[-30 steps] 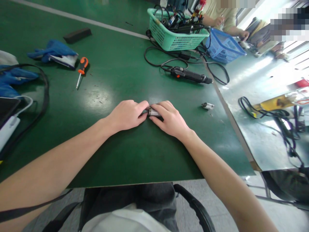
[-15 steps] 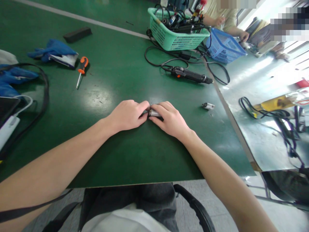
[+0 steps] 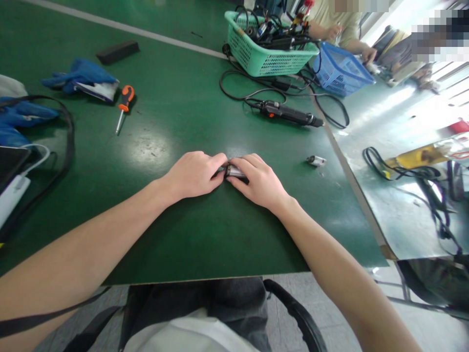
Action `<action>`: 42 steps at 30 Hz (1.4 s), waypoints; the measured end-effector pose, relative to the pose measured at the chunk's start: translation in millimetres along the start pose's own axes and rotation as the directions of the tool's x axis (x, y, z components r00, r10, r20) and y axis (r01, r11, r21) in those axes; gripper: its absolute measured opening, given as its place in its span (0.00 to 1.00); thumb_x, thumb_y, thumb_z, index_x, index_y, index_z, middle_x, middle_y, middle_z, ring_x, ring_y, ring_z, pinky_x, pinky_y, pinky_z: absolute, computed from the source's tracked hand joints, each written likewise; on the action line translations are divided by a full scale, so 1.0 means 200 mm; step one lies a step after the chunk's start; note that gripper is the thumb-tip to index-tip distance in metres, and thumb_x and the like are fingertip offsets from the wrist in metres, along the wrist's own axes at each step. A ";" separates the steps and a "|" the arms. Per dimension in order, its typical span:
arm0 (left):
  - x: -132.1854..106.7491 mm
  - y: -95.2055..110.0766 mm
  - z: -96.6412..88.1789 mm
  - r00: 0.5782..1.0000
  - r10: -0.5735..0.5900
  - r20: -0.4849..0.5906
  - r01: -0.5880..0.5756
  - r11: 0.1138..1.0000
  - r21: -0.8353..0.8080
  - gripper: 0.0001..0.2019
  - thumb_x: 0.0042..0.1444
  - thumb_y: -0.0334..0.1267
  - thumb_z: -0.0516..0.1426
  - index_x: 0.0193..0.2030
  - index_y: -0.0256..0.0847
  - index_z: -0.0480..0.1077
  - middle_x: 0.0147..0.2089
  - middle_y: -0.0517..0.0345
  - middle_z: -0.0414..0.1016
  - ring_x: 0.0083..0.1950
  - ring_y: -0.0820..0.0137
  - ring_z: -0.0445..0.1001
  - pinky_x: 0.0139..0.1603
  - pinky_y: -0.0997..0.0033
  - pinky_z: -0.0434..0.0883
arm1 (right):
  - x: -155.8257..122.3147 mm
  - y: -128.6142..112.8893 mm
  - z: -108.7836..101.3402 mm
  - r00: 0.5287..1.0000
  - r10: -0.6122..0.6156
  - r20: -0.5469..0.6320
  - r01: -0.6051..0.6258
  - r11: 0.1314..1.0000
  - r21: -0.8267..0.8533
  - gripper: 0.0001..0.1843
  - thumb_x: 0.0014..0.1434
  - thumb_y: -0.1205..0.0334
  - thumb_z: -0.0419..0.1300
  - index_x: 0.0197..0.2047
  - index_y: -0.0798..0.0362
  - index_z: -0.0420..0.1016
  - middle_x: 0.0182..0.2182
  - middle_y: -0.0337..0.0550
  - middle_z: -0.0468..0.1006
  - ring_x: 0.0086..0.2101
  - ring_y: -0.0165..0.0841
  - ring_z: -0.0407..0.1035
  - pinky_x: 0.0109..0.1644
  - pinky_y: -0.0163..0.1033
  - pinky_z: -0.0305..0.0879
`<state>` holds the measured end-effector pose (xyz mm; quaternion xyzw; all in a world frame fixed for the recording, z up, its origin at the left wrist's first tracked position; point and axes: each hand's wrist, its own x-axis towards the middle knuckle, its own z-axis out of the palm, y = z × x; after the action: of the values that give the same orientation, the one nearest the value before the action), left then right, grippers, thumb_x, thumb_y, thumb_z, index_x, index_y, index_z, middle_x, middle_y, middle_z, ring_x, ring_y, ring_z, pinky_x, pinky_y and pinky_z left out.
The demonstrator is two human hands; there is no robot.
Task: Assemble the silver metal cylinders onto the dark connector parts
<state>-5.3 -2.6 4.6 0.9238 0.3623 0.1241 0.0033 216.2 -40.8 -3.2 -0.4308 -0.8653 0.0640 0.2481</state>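
Note:
Both of my hands rest together on the green table (image 3: pixel 205 234) near its middle. My left hand (image 3: pixel 193 173) and my right hand (image 3: pixel 258 182) are each closed around one end of a small silver metal cylinder (image 3: pixel 233 171). Only a short stretch of that part shows between my fingertips; the rest is hidden under my fingers. A second small silver metal piece (image 3: pixel 315 160) lies loose on the table to the right of my right hand.
A black electric screwdriver (image 3: pixel 289 114) with its cable lies beyond my hands. Behind it stand a green basket (image 3: pixel 266 56) of tools and a blue basket (image 3: pixel 339 73). An orange-handled screwdriver (image 3: pixel 124 106) and blue gloves (image 3: pixel 82 78) lie at left. Another person's hands (image 3: pixel 366 49) work at the far right.

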 end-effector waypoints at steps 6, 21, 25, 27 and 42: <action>0.00 0.00 -0.01 1.000 0.000 0.004 0.000 1.000 0.013 0.13 0.66 0.41 0.50 0.45 0.39 0.73 0.31 0.52 0.77 0.33 0.61 0.77 0.32 0.65 0.65 | 0.00 0.00 0.00 1.000 -0.005 0.002 0.005 1.000 -0.013 0.16 0.70 0.56 0.57 0.58 0.51 0.73 0.47 0.52 0.78 0.47 0.46 0.71 0.54 0.53 0.71; 0.00 0.00 0.00 1.000 -0.014 0.002 0.014 1.000 0.006 0.14 0.65 0.42 0.50 0.47 0.40 0.73 0.31 0.52 0.77 0.33 0.60 0.77 0.33 0.64 0.66 | 0.00 -0.01 -0.01 1.000 0.004 -0.001 -0.004 1.000 -0.023 0.15 0.69 0.56 0.58 0.56 0.50 0.73 0.45 0.51 0.78 0.46 0.46 0.71 0.53 0.53 0.71; 0.00 0.00 0.00 1.000 -0.015 0.004 0.015 1.000 0.000 0.13 0.65 0.42 0.50 0.46 0.40 0.73 0.31 0.52 0.77 0.33 0.60 0.77 0.33 0.64 0.66 | 0.00 -0.01 -0.01 1.000 0.004 -0.002 -0.004 1.000 -0.026 0.15 0.69 0.57 0.58 0.56 0.49 0.73 0.45 0.50 0.78 0.46 0.47 0.71 0.53 0.53 0.71; 0.00 0.00 0.00 1.000 -0.015 0.007 0.015 1.000 -0.003 0.13 0.65 0.41 0.50 0.46 0.40 0.73 0.31 0.52 0.78 0.33 0.60 0.77 0.33 0.64 0.66 | 0.00 -0.01 -0.01 1.000 0.001 -0.003 -0.001 1.000 -0.029 0.15 0.69 0.57 0.58 0.56 0.51 0.73 0.45 0.51 0.78 0.46 0.47 0.71 0.53 0.52 0.71; 0.00 0.01 -0.01 0.999 -0.031 0.016 0.031 0.999 0.007 0.14 0.64 0.42 0.50 0.45 0.40 0.74 0.30 0.52 0.77 0.32 0.60 0.77 0.32 0.65 0.65 | 0.00 0.00 0.00 1.000 -0.001 -0.018 0.000 1.000 -0.031 0.14 0.68 0.58 0.59 0.55 0.52 0.73 0.44 0.51 0.78 0.45 0.45 0.71 0.52 0.51 0.71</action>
<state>-4.0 -3.9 7.2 0.9190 0.3771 0.1151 0.0050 216.0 -41.2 -2.4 -0.4349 -0.8640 0.0466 0.2493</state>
